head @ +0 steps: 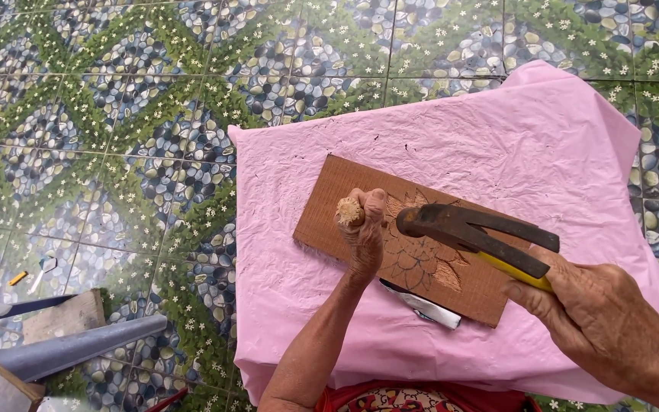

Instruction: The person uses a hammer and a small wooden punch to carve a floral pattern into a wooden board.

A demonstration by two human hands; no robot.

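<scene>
Gripping a chisel (349,210) in left fingers (369,221); right fingers (566,294) apparently clasp hammer (470,230).

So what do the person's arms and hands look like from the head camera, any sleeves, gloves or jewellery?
Both hands are bare: no gloves, rings, watch or bracelets show on the left hand or the right hand. The forearms are uncovered too, with no sleeve reaching them in view. The skin looks wrinkled and veined. At the bottom edge, a strip of red patterned clothing shows at the body.
</scene>
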